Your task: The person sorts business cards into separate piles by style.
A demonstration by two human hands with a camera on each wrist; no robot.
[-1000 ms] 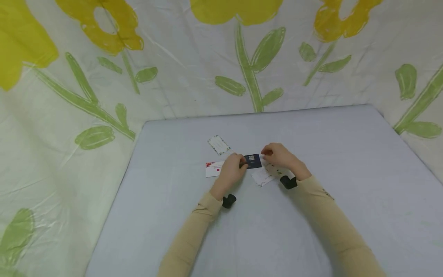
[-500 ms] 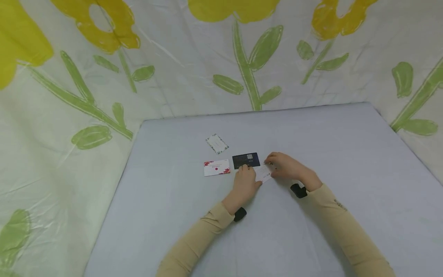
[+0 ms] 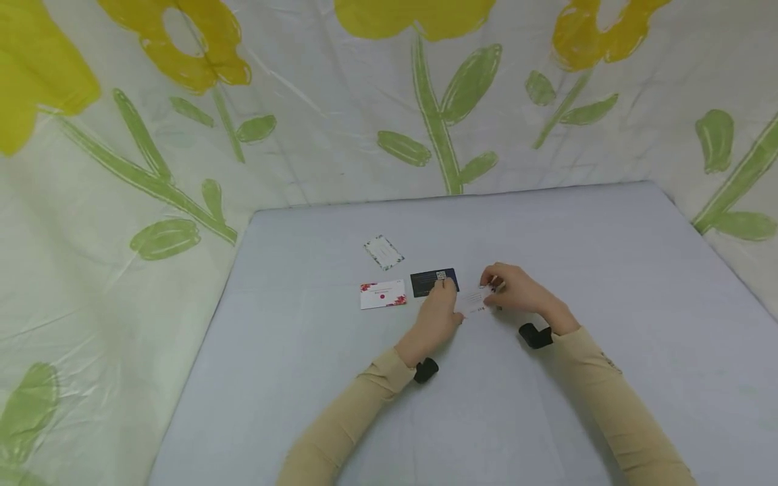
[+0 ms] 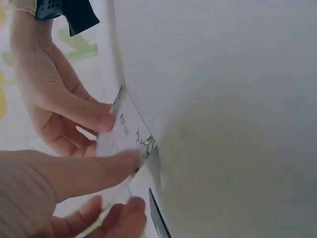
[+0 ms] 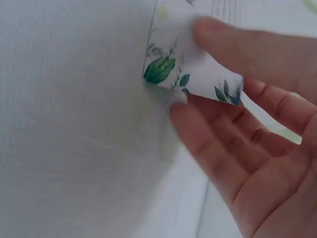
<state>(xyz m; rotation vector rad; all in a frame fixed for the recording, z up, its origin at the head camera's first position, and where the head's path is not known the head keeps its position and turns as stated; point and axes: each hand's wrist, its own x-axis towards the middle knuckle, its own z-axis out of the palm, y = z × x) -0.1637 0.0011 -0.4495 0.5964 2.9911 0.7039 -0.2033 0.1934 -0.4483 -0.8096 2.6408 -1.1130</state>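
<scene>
Between the two hands is a white card with a green leaf pattern (image 3: 473, 301), raised at a tilt off the table. My right hand (image 3: 519, 291) pinches its right end, thumb on the printed face and fingers beneath, as the right wrist view shows. At the card's left end, my left hand (image 3: 433, 320) has its thumb (image 4: 111, 166) over the face and its fingers curled under the edge. A dark card with a square code (image 3: 423, 283) lies just behind the left hand, whose fingertips overlap it in the head view.
A white card with red flowers (image 3: 382, 295) lies left of the dark card. Farther back is another leaf-bordered white card (image 3: 383, 252). The pale table (image 3: 292, 324) meets a flower-painted cloth (image 3: 340, 121) behind. Each wrist wears a black camera mount (image 3: 427, 370).
My left hand has left the dark and red-flowered cards and moved right to the leaf card. My right hand has taken hold of that card, now lifted and shifted slightly right.
</scene>
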